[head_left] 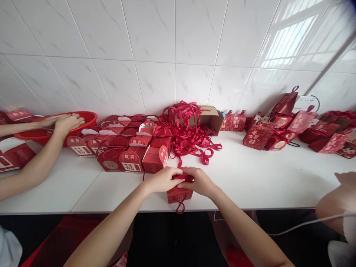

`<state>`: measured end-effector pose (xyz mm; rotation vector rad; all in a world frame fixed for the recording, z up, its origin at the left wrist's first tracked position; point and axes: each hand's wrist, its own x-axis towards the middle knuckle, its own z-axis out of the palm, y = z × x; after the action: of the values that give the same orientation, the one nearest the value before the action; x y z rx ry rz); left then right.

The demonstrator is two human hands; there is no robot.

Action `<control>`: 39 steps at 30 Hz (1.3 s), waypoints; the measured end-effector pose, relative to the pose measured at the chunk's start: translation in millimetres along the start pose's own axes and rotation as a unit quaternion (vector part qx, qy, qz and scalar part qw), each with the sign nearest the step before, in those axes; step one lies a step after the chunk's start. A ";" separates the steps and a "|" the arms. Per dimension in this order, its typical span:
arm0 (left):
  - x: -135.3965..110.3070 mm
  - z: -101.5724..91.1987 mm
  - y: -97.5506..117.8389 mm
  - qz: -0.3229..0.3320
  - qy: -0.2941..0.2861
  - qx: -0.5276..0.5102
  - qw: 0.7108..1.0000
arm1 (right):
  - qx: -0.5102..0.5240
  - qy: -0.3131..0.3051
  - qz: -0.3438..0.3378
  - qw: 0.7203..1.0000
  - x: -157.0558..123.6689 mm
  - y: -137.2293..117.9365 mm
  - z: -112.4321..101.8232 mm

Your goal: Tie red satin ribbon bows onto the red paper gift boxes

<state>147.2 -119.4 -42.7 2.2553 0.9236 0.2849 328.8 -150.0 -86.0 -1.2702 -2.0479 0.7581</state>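
A small red gift box (178, 195) stands near the table's front edge, a dark red cord loop hanging down its near side. My left hand (164, 179) and my right hand (199, 182) meet over its top, fingers bent and pinched onto the upper flaps. Both hands hold the box there; the fingers partly hide its top. Just behind lies a tangled heap of red ribbons (191, 142), one strand reaching down towards the box. To the left sit several red boxes (131, 161) in close rows.
Another person's hands (69, 121) are over a red basin (93, 118) at left. A cardboard box (210, 120) lies behind the ribbons. Finished-looking red bags (257, 136) stand at right, by a power strip (307, 102). Another person's arm (338, 200) rests at the right edge.
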 end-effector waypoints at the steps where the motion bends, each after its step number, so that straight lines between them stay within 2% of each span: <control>1: 0.3 1.9 -0.9 0.001 0.009 -0.005 1.000 | -0.011 0.013 -0.001 1.000 0.9 1.4 1.3; 4: 0.0 3.8 -6.4 -0.005 0.051 -0.005 0.999 | -0.033 0.037 -0.020 0.999 2.6 6.1 2.9; 8: -3.5 2.9 -18.6 -0.034 0.119 0.016 0.992 | 0.001 0.020 -0.031 0.999 2.4 9.7 2.8; 14: -9.7 9.2 -31.9 -0.051 0.157 0.032 0.986 | 0.044 0.035 -0.024 0.998 -0.9 12.6 9.1; 21: -12.3 12.2 -28.2 -0.053 0.173 0.048 0.982 | 0.055 0.033 -0.009 0.998 -4.8 12.0 11.3; 26: -15.1 13.5 -16.7 -0.040 0.182 0.049 0.981 | 0.036 0.042 -0.005 0.998 -5.1 10.4 13.1; 33: -10.6 21.6 10.2 0.025 0.110 0.016 0.993 | 0.024 0.053 -0.006 0.998 -2.5 12.4 15.5; 39: -13.0 15.4 2.0 -0.014 0.128 0.027 0.991 | 0.019 0.053 -0.007 0.998 -3.0 12.8 16.3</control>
<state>145.5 -137.2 -52.2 2.2875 1.1053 0.5526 325.0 -150.4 -106.6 -1.2479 -1.9465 0.7040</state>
